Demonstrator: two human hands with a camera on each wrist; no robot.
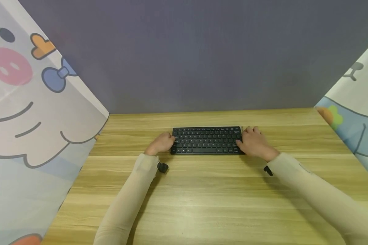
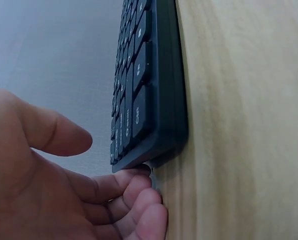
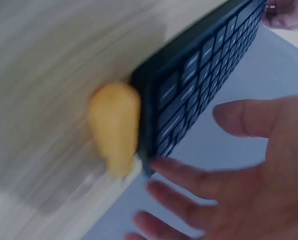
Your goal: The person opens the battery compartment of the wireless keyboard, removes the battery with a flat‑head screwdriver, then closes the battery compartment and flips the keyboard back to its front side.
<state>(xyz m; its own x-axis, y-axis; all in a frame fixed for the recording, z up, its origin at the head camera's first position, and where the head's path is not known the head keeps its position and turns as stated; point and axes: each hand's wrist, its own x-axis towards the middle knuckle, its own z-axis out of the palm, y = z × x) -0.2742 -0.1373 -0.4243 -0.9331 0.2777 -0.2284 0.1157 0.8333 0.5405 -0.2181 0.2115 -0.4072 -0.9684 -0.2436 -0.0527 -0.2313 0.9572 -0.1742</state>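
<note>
A black keyboard [image 1: 207,140] lies near the back of the wooden table, one hand at each short end. At its left end, my left hand [image 1: 163,143] has loosely bent fingertips [image 2: 139,182] right at the lower corner, while the thumb [image 2: 64,135] stands apart from the keys. My right hand [image 1: 255,142] is by the right end; the right wrist view shows its fingers [image 3: 189,172] spread and blurred, the forefinger tip overlapping the keyboard's corner. Beside that end lies a yellow-orange, pear-shaped thing [image 3: 115,127], blurred, and hidden by the hand in the head view.
The wooden table [image 1: 184,200] runs back to a grey panel [image 1: 190,58]. Side panels with cartoon prints [image 1: 49,126] stand at left and right. A small black device [image 1: 163,167] is strapped at the left wrist, another [image 1: 268,170] at the right.
</note>
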